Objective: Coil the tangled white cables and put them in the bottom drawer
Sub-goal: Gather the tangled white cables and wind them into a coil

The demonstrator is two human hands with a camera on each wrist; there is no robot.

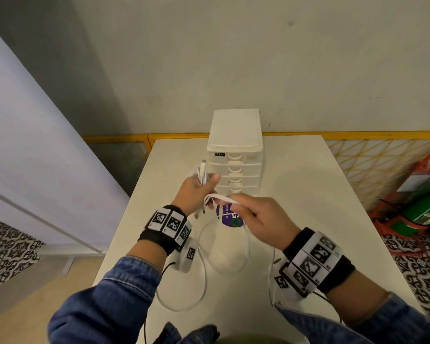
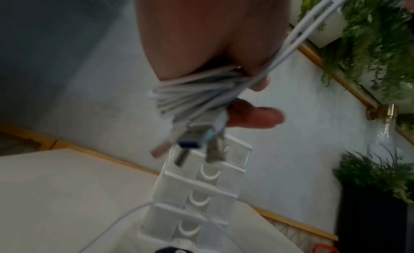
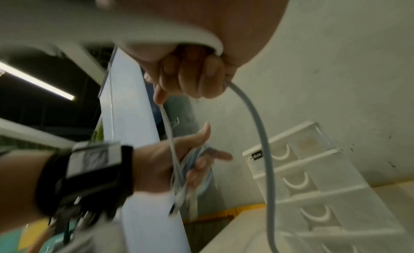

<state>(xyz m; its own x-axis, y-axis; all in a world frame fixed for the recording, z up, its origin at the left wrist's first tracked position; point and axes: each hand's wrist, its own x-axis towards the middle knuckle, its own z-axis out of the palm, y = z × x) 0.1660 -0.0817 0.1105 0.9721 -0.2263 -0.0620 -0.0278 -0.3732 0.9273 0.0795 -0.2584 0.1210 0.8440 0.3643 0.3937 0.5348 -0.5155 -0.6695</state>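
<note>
My left hand [image 1: 199, 186] is raised in front of the white drawer unit [image 1: 235, 150] and holds a bundle of white cables [image 2: 192, 95] wound around its fingers, with metal plugs [image 2: 192, 141] sticking out. My right hand [image 1: 253, 218] pinches a white cable strand [image 1: 220, 198] that runs over to the left hand. In the right wrist view its fingers [image 3: 195, 76] curl round the cable [image 3: 257, 124]. Loose cable loops [image 1: 201, 276] trail over the white table [image 1: 308, 194] below both hands. All drawers look closed, the bottom drawer [image 3: 318, 219] included.
A purple round sticker [image 1: 230, 217] lies on the table under the hands. A yellow wire fence [image 1: 372, 155] runs behind the table. A green cylinder in an orange stand [image 1: 425, 209] sits on the patterned floor at right. Plants [image 2: 369, 44] appear in the left wrist view.
</note>
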